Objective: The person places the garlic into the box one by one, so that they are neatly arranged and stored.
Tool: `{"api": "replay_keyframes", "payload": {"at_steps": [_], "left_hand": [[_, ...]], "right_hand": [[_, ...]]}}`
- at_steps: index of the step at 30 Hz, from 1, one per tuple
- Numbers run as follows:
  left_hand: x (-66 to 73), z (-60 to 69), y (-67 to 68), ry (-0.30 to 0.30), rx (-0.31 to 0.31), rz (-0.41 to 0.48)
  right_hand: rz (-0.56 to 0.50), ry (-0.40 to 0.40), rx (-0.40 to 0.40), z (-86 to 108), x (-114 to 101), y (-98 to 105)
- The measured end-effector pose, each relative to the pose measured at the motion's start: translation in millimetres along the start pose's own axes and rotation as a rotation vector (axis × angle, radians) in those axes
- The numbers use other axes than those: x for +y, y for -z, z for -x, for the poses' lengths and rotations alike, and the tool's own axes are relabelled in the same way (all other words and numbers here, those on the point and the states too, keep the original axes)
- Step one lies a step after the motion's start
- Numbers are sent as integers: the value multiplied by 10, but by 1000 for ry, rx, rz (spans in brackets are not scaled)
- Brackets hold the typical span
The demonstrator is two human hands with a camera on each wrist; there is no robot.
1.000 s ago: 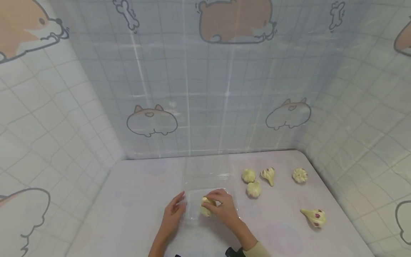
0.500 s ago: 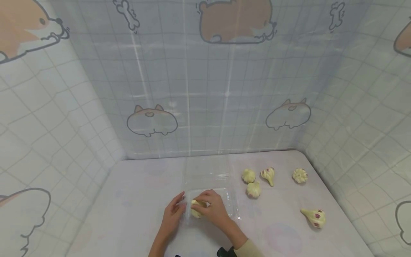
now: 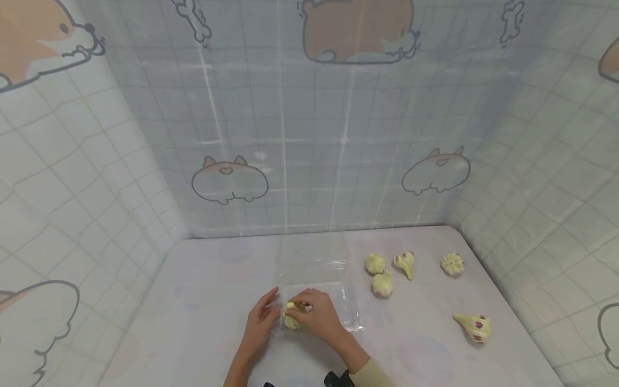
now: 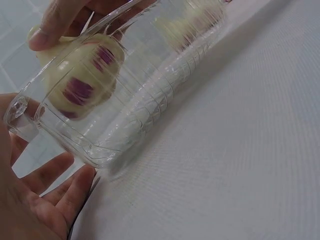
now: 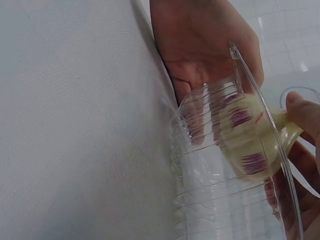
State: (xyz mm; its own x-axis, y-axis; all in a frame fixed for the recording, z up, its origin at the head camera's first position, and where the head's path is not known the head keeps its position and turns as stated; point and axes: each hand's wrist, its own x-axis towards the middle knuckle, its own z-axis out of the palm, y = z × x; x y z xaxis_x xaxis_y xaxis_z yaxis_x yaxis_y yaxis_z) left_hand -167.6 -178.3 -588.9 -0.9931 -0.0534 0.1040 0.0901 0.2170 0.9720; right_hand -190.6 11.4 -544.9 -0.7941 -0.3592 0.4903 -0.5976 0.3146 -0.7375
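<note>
A clear plastic box (image 3: 354, 314) lies at the front of the table with its lid (image 3: 311, 249) folded back. Inside its left end is a garlic bulb (image 3: 291, 321), pale with purple patches (image 4: 78, 90) in the left wrist view. My right hand (image 3: 319, 317) pinches the bulb's neck between thumb and fingers. Against the box's left end rests my left hand (image 3: 258, 325), its fingers loosely extended in the left wrist view. Through the clear wall (image 5: 200, 170), the right wrist view shows the bulb low in the box; whether it touches the bottom I cannot tell.
Right of the box lie two garlic bulbs close together (image 3: 382, 285) and a third with its neck toward me (image 3: 404, 263). Farther right are another bulb (image 3: 452, 264) and a long-necked one (image 3: 475, 327). Patterned curtain walls (image 3: 309, 134) enclose the table.
My right hand has carried the garlic bulb leftward across the box, from its middle to its left end. My left hand has stayed at the box's left side.
</note>
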Motion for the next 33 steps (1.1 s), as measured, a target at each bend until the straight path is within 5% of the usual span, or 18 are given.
{"api": "replay_keyframes", "payload": {"at_steps": [13, 22, 33], "left_hand": [[15, -17, 13, -12, -6, 3], [362, 60, 60, 24, -57, 15], [7, -29, 25, 1, -16, 7]], "right_hand": [[-9, -24, -77, -15, 41, -42], [-9, -79, -113, -8, 7, -40], [38, -113, -160, -20, 47, -52]]}}
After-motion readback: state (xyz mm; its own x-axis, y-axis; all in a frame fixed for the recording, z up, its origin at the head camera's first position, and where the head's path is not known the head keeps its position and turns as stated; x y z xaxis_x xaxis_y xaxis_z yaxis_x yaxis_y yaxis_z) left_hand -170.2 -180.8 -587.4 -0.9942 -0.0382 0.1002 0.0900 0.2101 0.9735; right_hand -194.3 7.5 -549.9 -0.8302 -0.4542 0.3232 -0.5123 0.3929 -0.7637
